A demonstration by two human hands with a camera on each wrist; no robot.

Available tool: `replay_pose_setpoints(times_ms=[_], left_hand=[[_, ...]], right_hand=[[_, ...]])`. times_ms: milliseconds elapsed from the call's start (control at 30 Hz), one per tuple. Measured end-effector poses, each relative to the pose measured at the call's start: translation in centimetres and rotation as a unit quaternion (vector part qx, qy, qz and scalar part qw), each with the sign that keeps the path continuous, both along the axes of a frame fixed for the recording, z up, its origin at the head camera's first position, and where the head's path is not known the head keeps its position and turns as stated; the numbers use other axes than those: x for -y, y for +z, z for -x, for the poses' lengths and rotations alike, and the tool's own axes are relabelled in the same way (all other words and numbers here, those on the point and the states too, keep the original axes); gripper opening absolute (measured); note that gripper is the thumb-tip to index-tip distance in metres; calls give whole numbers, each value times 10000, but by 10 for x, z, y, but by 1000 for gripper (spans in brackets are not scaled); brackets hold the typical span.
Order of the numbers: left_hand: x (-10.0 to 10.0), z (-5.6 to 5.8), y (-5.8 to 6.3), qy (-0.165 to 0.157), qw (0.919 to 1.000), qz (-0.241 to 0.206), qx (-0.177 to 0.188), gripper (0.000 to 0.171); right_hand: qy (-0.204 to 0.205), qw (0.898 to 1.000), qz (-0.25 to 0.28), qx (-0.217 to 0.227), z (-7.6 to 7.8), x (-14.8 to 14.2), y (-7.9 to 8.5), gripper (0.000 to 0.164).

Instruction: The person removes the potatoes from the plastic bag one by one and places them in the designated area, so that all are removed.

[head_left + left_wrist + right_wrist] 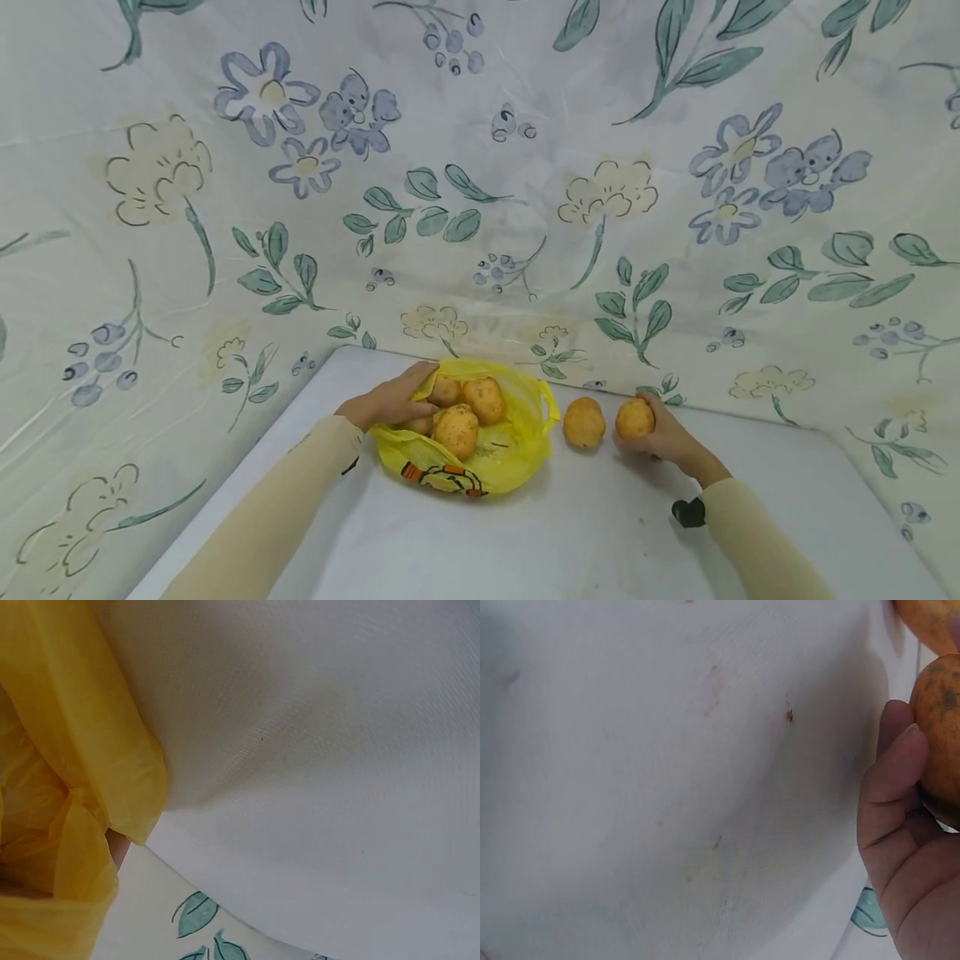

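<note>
A yellow plastic bag (517, 467) lies with its mouth spread wide on the white table, several potatoes (456, 432) inside. At the bag's left rim, my left hand (390, 400) grips the plastic, its thumb pointing toward the potatoes. The left wrist view is filled on one side by the bag's folds (97, 735), which hide most of that hand. To the right of the bag, my right hand (667, 435) holds a potato (634, 418), with fingers and thumb around it. Another loose potato (584, 422) lies between the bag and this one.
Behind the table (600, 542) hangs a floral-patterned sheet (495, 208), which also runs along both sides. Small specks of dirt (790, 716) dot the white tabletop near my right hand. A dark band (688, 512) is at my right wrist.
</note>
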State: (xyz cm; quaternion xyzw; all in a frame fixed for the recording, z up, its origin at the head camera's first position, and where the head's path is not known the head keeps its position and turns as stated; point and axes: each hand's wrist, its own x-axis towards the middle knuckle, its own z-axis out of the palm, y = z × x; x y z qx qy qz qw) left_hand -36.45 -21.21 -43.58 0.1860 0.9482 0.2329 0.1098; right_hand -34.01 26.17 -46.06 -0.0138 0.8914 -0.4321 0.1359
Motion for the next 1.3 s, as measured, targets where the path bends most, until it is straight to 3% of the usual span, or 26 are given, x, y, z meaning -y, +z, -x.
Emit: replay_pose_setpoints(times_ms=[667,1300], left_hand=[[2,1,2,-42,10000,-24,-69,83],[0,-2,1,-11,10000,-40,7,82]], right_hand=[[206,9991,-317,215,-4,10,0,104],[90,9985,-437,310,-5,9,-3,108]])
